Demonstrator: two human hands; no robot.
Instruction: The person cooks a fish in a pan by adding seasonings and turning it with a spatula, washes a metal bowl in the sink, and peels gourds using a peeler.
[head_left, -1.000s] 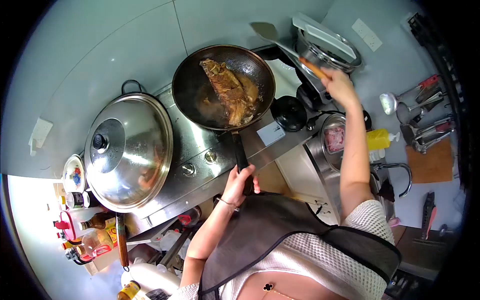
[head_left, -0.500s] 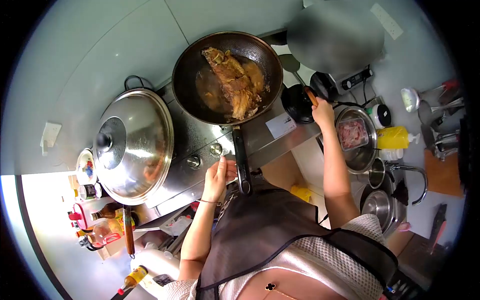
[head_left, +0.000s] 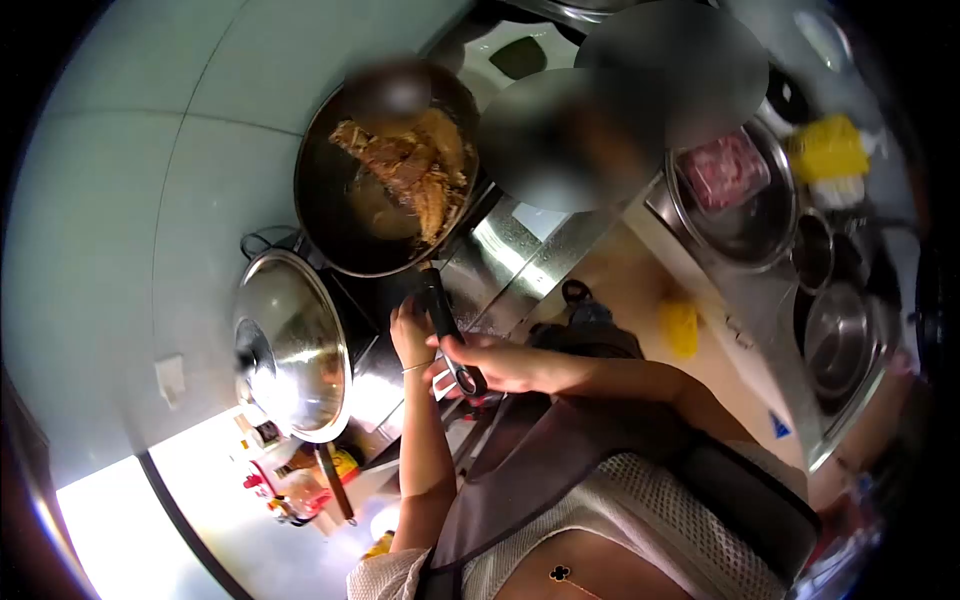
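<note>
A dark wok (head_left: 325, 215) holds a browned whole fish (head_left: 410, 175) in some brown sauce. Its black handle (head_left: 440, 300) points down toward my apron. My right hand (head_left: 495, 362) has come across from the right and is closed around the lower end of that handle, thumb on top and fingertips beyond it. Just left of the handle, at the stove's front panel, is my left hand (head_left: 412, 338) with its fingers bent; what they hold, if anything, is hidden. A dark spatula blade (head_left: 518, 57) lies on a white surface behind the wok.
Left stands a second pan with a shiny domed lid (head_left: 310, 350) and a wooden handle (head_left: 335, 485). To the right, a metal basin (head_left: 745, 235) holds a tub of pink meat (head_left: 725, 172). Beside it are a yellow bottle (head_left: 828, 148) and metal bowls (head_left: 840, 325). Blurred patches hide part of the counter.
My right hand has let go of the spatula's wooden handle and moved left to the wok handle. My left hand stays by the stove front, its fingers now more bent. The view has turned.
</note>
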